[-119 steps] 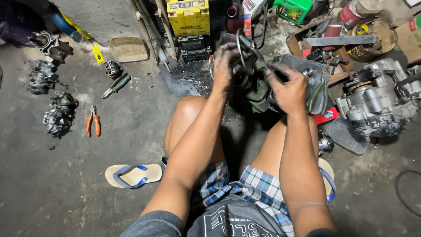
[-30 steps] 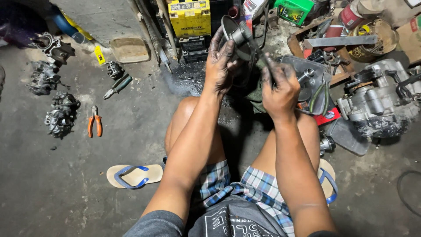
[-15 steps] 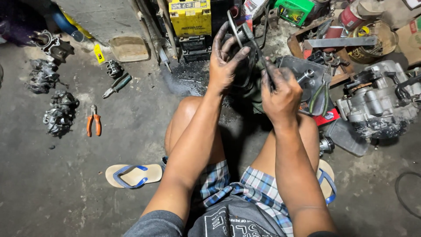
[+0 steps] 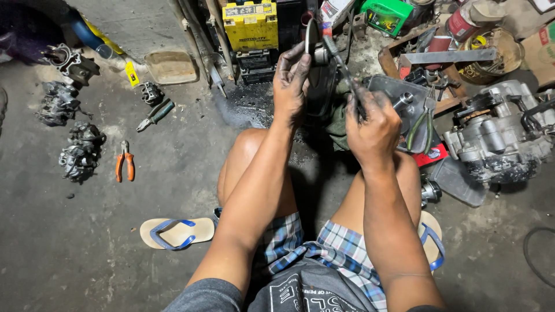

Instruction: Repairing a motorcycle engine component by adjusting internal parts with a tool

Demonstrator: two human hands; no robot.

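Note:
My left hand (image 4: 291, 81), black with grease, grips a dark round metal engine part (image 4: 314, 43) and holds it up over my knees. My right hand (image 4: 373, 124) is closed around the handle of a thin metal tool (image 4: 341, 60) whose tip reaches up to that part. Under both hands a dark green rag (image 4: 338, 121) lies against more dark parts. How the tool's tip meets the part is too dark to tell.
A yellow battery (image 4: 250, 26) stands ahead. An engine block (image 4: 497, 136) lies at the right beside a metal tray (image 4: 404, 110) with green-handled pliers. Orange pliers (image 4: 124, 162), a screwdriver (image 4: 153, 115) and carburettor parts (image 4: 78, 150) lie at the left. A sandal (image 4: 176, 232) rests near my left leg.
Both hands have risen from knee height with the round part and the tool; the left hand has turned the part nearly edge-on.

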